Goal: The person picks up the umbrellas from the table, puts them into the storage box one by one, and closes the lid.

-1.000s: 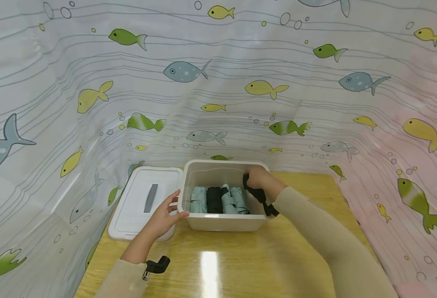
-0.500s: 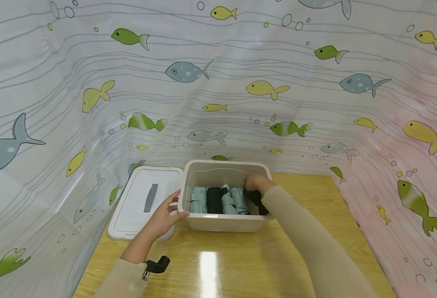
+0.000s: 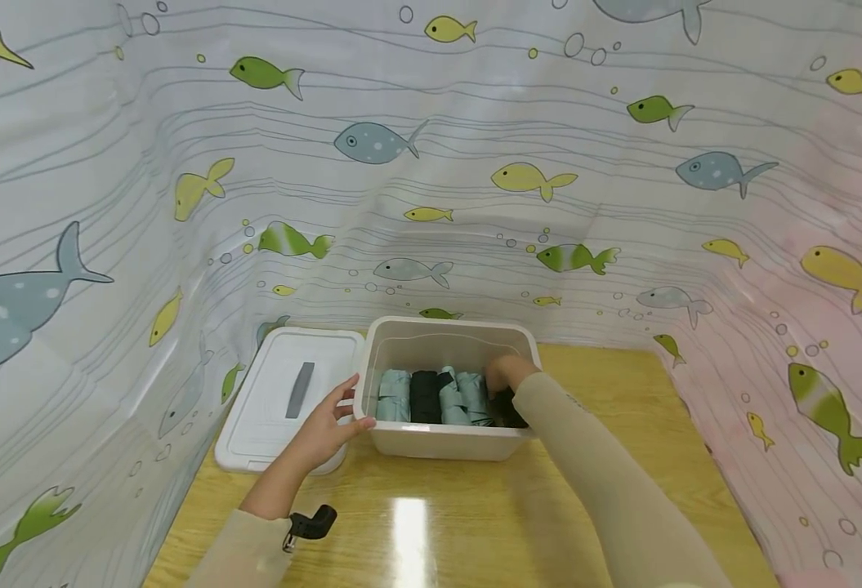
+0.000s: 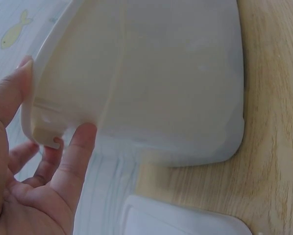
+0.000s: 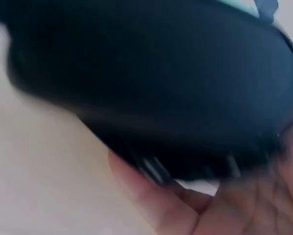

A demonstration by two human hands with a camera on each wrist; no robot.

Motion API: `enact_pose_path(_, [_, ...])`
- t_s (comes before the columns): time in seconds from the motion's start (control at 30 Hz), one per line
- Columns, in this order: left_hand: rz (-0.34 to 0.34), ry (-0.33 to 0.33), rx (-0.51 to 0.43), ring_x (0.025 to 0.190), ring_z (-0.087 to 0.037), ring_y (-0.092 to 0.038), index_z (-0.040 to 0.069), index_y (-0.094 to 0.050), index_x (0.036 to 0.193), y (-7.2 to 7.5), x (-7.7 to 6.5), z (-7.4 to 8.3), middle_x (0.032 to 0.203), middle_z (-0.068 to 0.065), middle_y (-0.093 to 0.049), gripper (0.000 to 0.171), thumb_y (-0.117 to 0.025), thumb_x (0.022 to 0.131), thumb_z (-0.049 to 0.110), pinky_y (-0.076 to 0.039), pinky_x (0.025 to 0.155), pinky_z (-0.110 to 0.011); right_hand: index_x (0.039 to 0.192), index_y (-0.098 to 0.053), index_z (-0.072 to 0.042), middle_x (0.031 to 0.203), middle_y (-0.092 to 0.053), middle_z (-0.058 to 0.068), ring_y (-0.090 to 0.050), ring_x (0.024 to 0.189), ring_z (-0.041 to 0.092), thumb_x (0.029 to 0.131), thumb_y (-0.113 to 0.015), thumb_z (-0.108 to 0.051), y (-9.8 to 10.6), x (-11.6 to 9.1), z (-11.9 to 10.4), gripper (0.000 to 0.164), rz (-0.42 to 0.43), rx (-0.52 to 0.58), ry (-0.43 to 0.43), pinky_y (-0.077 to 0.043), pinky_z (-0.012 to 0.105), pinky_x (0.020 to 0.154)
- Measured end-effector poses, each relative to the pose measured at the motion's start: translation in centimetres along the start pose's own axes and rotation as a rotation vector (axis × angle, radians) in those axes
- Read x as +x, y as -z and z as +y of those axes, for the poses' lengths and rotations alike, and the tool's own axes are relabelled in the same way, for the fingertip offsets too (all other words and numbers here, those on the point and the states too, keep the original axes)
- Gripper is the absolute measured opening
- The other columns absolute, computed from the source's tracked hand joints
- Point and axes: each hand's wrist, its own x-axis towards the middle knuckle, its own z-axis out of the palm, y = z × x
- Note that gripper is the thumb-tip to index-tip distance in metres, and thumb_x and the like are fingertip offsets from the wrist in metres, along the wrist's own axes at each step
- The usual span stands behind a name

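An off-white plastic bin (image 3: 445, 443) stands on the table, holding several rolled bundles side by side. A pale blue roll (image 3: 395, 398) lies leftmost and a black roll (image 3: 425, 398) beside it, followed by pale blue rolls (image 3: 472, 396) with dark parts. My left hand (image 3: 328, 429) grips the bin's near left corner, thumb and fingers on opposite sides of the rim (image 4: 28, 110). Inside the bin's right end, my right hand (image 3: 507, 373) holds another black rolled bundle (image 5: 151, 73), large and blurred in the right wrist view. Its exact kind cannot be told; the sleeve partly hides it.
Left of the bin lies its white lid (image 3: 265, 425) with a grey handle (image 3: 301, 390), flat on the wooden table (image 3: 475, 523). A fish-patterned curtain (image 3: 431, 163) closes off the back and both sides.
My right hand has gone lower into the bin's right end, taking the black bundle down beside the other rolls. The left hand keeps its place on the corner.
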Motion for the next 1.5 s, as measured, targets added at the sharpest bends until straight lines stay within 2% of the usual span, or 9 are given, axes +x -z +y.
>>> enact_pose_path(0.2, [0.001,-0.005,0.011,0.133,-0.041,-0.047,0.016,-0.023,0.16,0.0,0.0,0.0,0.15,-0.02,-0.038,0.092,-0.078,0.089,0.034,-0.048,0.1,-0.051,0.129,-0.066,-0.018,0.136,-0.058,0.007,-0.053,0.122,0.03,0.077,-0.087,-0.04,-0.4,-0.3,0.5,0.06,-0.009,0.023,-0.024,-0.045,0.048,0.102])
enact_pose_path(0.3, [0.002,-0.011,0.004,0.133,-0.041,-0.048,0.015,-0.023,0.16,0.1,0.1,0.1,0.149,-0.02,-0.039,0.092,-0.078,0.089,0.034,-0.049,0.099,-0.05,0.143,-0.056,-0.017,0.142,-0.053,0.009,-0.06,0.114,0.027,0.078,-0.087,-0.034,-0.6,0.1,0.7,0.074,-0.059,0.048,0.031,-0.052,0.042,0.094])
enact_pose_path(0.43, [0.0,-0.013,-0.006,0.133,-0.041,-0.048,0.013,-0.022,0.16,0.2,0.1,0.2,0.149,-0.02,-0.039,0.091,-0.077,0.09,0.028,-0.05,0.098,-0.048,0.153,-0.042,-0.018,0.144,-0.046,0.012,-0.067,0.085,0.024,0.077,-0.089,-0.024,-0.8,0.4,0.9,0.09,-0.122,0.17,0.042,-0.057,0.032,0.069])
enact_pose_path(0.6, [0.004,0.0,-0.02,0.133,-0.041,-0.048,0.015,-0.022,0.161,0.2,0.1,0.2,0.149,-0.02,-0.038,0.091,-0.078,0.09,0.025,-0.049,0.099,-0.05,0.155,-0.039,-0.021,0.141,-0.043,0.014,-0.062,0.08,0.022,0.072,-0.093,-0.02,-1.1,0.0,1.0,0.099,-0.108,0.188,0.046,-0.054,0.031,0.062])
enact_pose_path(0.77, [-0.007,0.015,-0.007,0.134,-0.041,-0.046,0.016,-0.021,0.161,-0.1,0.1,0.3,0.151,-0.02,-0.036,0.089,-0.076,0.091,0.026,-0.047,0.101,-0.051,0.15,-0.048,-0.027,0.143,-0.046,0.011,-0.058,0.104,0.026,0.059,-0.099,-0.02,-1.8,-0.3,1.1,0.104,-0.006,0.131,0.002,-0.055,0.041,0.082])
enact_pose_path(0.9, [0.0,0.021,-0.002,0.133,-0.04,-0.047,0.017,-0.022,0.161,-0.3,0.1,0.4,0.15,-0.019,-0.038,0.088,-0.076,0.091,0.024,-0.047,0.101,-0.051,0.147,-0.051,-0.027,0.148,-0.046,0.01,-0.046,0.122,0.028,0.059,-0.1,-0.023,-1.8,-0.5,1.0,0.101,0.029,0.057,-0.017,-0.048,0.047,0.097])
enact_pose_path(1.1, [-0.001,0.024,-0.003,0.133,-0.041,-0.047,0.016,-0.022,0.161,-0.4,0.0,0.5,0.15,-0.02,-0.038,0.089,-0.077,0.091,0.026,-0.047,0.101,-0.051,0.145,-0.053,-0.028,0.146,-0.048,0.011,-0.051,0.12,0.03,0.06,-0.099,-0.014,-1.8,-0.2,1.0,0.098,0.026,0.069,-0.05,-0.051,0.047,0.093])
enact_pose_path(1.27, [0.003,0.021,-0.007,0.133,-0.041,-0.048,0.016,-0.022,0.16,-0.3,0.0,0.4,0.149,-0.02,-0.039,0.09,-0.077,0.09,0.026,-0.048,0.1,-0.05,0.144,-0.054,-0.027,0.152,-0.042,0.009,-0.047,0.126,0.032,0.061,-0.098,-0.013,-1.4,-0.8,0.7,0.095,0.034,0.013,-0.017,-0.048,0.049,0.098])
enact_pose_path(1.5, [0.005,0.017,0.0,0.133,-0.04,-0.048,0.016,-0.023,0.16,-0.2,0.0,0.4,0.149,-0.019,-0.039,0.094,-0.079,0.088,0.035,-0.048,0.1,-0.05,0.141,-0.057,-0.025,0.146,-0.044,0.011,-0.05,0.117,0.031,0.062,-0.098,-0.014,-1.6,-0.4,0.7,0.09,0.047,-0.041,0.017,-0.051,0.05,0.092])
